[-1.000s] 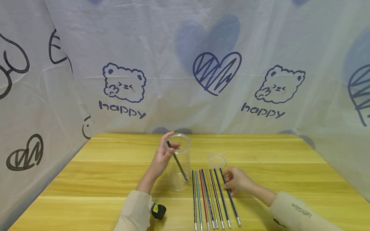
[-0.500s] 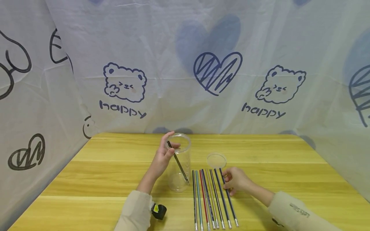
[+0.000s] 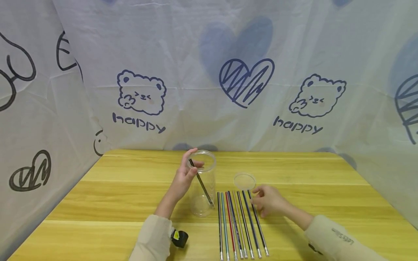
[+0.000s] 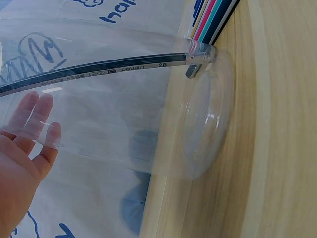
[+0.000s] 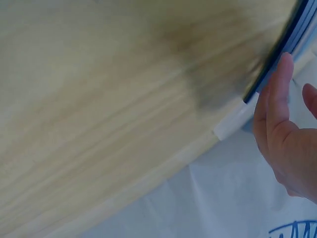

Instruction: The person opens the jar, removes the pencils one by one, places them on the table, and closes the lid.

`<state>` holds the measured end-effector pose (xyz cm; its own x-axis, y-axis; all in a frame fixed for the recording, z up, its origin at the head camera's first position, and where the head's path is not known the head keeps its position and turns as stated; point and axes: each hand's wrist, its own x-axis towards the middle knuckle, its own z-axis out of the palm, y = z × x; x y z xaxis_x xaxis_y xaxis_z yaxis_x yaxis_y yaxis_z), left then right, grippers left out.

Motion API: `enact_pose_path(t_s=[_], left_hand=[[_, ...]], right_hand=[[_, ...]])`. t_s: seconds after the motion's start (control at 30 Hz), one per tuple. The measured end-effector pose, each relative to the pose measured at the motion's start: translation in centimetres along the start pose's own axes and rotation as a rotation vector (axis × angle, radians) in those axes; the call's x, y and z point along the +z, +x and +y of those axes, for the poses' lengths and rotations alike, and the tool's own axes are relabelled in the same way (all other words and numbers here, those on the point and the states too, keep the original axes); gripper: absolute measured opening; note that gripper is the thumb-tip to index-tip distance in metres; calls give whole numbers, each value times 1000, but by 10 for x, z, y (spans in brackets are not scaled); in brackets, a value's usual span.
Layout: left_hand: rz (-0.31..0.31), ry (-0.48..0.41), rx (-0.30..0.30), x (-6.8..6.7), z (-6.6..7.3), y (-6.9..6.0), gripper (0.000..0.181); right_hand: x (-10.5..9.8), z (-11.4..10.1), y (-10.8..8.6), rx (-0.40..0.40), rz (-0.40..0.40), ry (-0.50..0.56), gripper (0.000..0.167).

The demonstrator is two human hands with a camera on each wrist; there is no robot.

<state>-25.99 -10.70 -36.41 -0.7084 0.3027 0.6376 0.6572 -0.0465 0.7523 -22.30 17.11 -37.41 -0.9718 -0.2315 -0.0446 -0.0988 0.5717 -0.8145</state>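
Observation:
A tall clear plastic jar (image 3: pixel 210 185) stands upright and uncovered on the table. My left hand (image 3: pixel 181 180) grips it near the rim, thumb in front and fingers behind. One dark pencil (image 4: pixel 114 68), marked 2B, leans inside with its lower end at the jar's bottom. To the right, several pencils lie side by side in a row, eraser ends toward me. Beside the rightmost dark blue pencil (image 3: pixel 260 228) is my right hand (image 3: pixel 270 200). Its fingers (image 5: pixel 281 89) are fairly straight at that pencil's far end, thumb apart; whether they touch it, I cannot tell.
A clear round lid (image 3: pixel 245 181) lies flat behind the row of pencils. A black object with a yellow-green patch (image 3: pixel 179 239) sits by the left sleeve. A white printed cloth (image 3: pixel 196 119) hangs behind the wooden table (image 3: pixel 107 203).
The rightmost pencil's eraser end has shifted slightly left, closer to the row. My right hand has since loosened from it and moved slightly away from me. The left hand and jar stay put.

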Motion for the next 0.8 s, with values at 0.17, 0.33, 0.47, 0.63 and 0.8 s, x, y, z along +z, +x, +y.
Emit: enact_pose_path(t_s=[0.17, 0.33, 0.47, 0.63, 0.8], left_hand=[[-2, -6, 6, 0, -1, 0, 78], [0, -10, 8, 1, -1, 1, 79], [0, -11, 10, 1, -2, 1, 79], [0, -4, 14, 1, -2, 1, 80], [4, -5, 13, 1, -2, 0, 80]], right_hand=[[-10, -7, 3, -84, 42, -43, 33], [-17, -17, 5, -115, 53, 19, 31], [-19, -26, 8, -129, 69, 34, 29], [-18, -36, 11, -158, 77, 20, 30], [-14, -47, 14, -174, 64, 22, 32]])
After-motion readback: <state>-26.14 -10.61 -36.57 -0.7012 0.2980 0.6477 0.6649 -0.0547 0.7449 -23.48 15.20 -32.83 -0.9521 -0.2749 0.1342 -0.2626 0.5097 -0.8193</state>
